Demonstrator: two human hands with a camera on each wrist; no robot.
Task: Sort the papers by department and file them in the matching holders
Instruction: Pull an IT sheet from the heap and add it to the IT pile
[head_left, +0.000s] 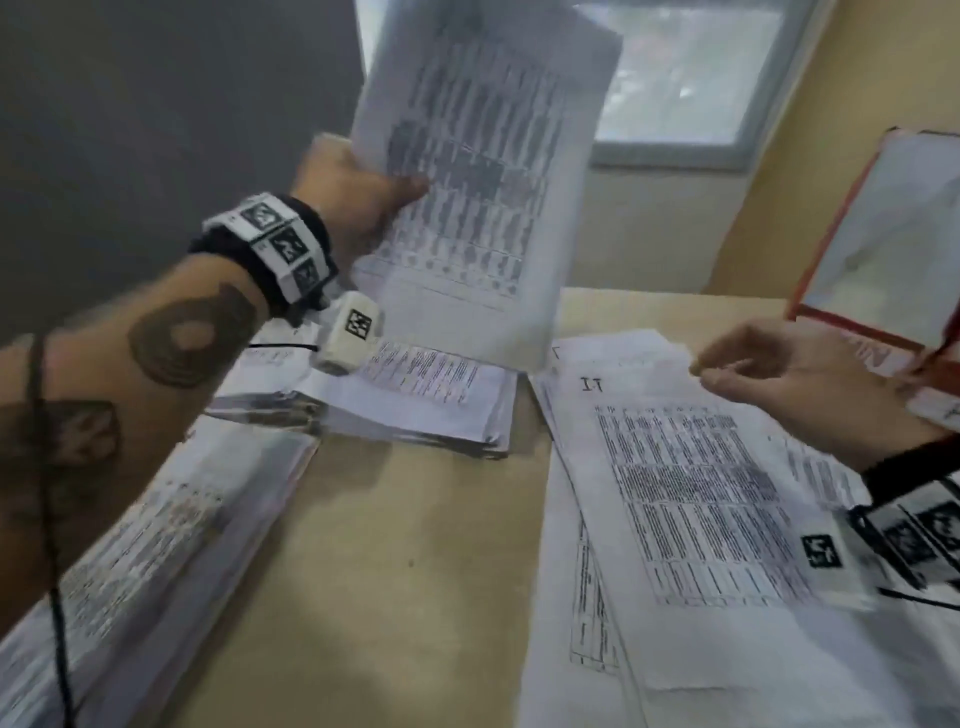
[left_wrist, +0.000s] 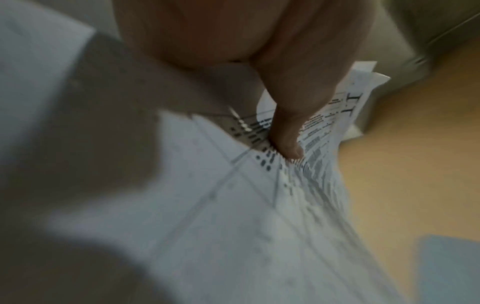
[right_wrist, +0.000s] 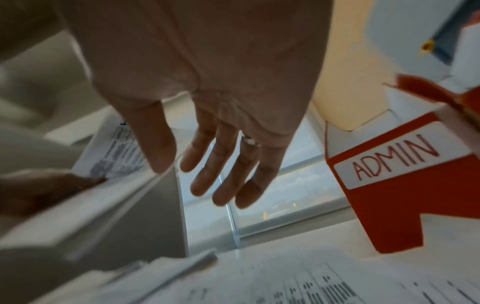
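The left hand (head_left: 353, 192) is pinching one printed sheet (head_left: 478, 171), its thumb (left_wrist: 288, 131) pressing the printed face while the other fingers are hiding behind the paper. The sheet is standing nearly upright in the air above the far side of the table (head_left: 389, 545), its long axis running up and down and leaning slightly right, the printed table facing the camera. The right hand (head_left: 800, 384) is hovering empty, its fingers (right_wrist: 221, 174) hanging straight and slightly spread above the right-hand pile (head_left: 701, 509), whose top sheet is showing a handwritten "I.T" and is lying with its long axis running away from the person. Three piles are lying on the table in all: that one, a middle stack (head_left: 415, 400) beneath the raised sheet, and a long stack (head_left: 156, 519) under the left forearm. One red holder (right_wrist: 405, 185) marked "ADMIN" is standing at the far right, just beyond the right hand, with white paper sitting inside it; how many sheets, I cannot tell.
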